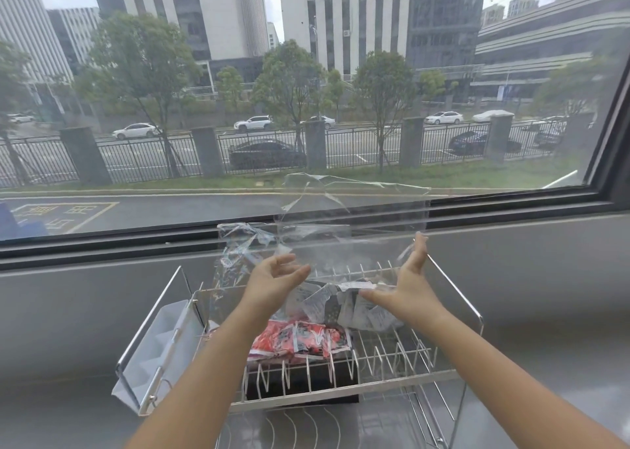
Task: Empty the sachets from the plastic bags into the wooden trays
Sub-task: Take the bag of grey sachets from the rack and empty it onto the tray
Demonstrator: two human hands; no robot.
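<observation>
Both hands are raised over a metal dish rack [439,377] standing on a grey desk [545,312] below a window [306,90]. Left hand [272,280]: fingers [293,273] loosely curled, half open, touching the lower edge of a clear plastic bag [354,217]; firm grip cannot be confirmed. Right hand [405,286]: fingers [421,247] extended, spread flat against the bag's right side. The bag stands upright above both hands. White sachets [344,307] lie heaped just below the fingers. Red sachets [303,341] rest nearer the person, beneath the left wrist, on a dark tray [300,382].
</observation>
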